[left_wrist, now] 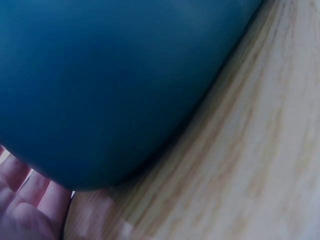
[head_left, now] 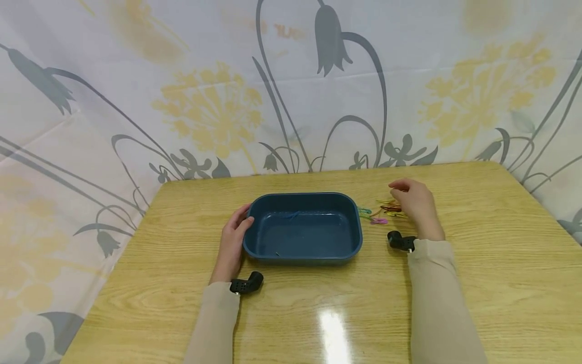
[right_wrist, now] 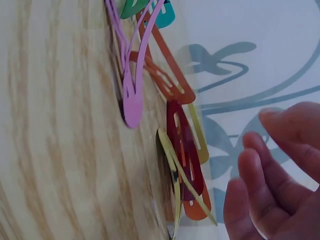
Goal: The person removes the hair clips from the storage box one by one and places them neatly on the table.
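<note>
Left hand [head_left: 232, 242] flat against tub [head_left: 303, 226] | right hand [head_left: 416, 202] hovering over clips [head_left: 384, 211], seemingly empty, loosely curled

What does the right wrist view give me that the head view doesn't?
Only the right wrist view shows the hair clips closely: flat snap clips in pink, orange, dark red, yellow and teal, overlapping in a pile, with the right hand's fingertips near but not touching them.

Only the head view shows the blue tub, the left hand against its left end, and a blue clip inside it.

Both show the right hand, the clip pile, the wooden table and the floral backdrop.
</note>
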### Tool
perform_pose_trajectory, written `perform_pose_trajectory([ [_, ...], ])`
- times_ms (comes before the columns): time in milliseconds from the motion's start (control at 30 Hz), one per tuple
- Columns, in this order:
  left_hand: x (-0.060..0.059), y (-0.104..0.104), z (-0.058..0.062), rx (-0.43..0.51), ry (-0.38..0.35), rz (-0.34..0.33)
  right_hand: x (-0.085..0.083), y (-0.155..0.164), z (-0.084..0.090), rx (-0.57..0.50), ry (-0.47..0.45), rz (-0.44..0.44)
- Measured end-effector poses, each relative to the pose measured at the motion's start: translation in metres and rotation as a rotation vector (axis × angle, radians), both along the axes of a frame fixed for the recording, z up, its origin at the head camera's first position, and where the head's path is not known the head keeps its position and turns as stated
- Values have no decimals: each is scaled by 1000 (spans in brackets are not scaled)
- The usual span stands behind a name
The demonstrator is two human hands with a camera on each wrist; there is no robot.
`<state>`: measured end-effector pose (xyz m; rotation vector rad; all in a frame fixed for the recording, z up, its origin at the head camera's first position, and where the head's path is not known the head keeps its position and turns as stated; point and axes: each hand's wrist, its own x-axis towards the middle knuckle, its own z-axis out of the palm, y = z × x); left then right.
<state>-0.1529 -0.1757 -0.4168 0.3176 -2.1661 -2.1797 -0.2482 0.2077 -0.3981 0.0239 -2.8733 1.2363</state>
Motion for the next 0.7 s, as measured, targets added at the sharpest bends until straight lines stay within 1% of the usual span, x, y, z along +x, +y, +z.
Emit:
perform_pose_trajectory([
  [67,0,0,0,-2,-2,1,-1,-1,0,-19,10,11],
  [233,0,0,0,-7,-1,0,-2,-5,2,-47,-3,27],
  [467,-1,-1,1,-6,10,1,-4,-9,9,-53,4,53],
  [700,0,-1,0,-6,14,2,-4,-12,11,-61,-6,83],
])
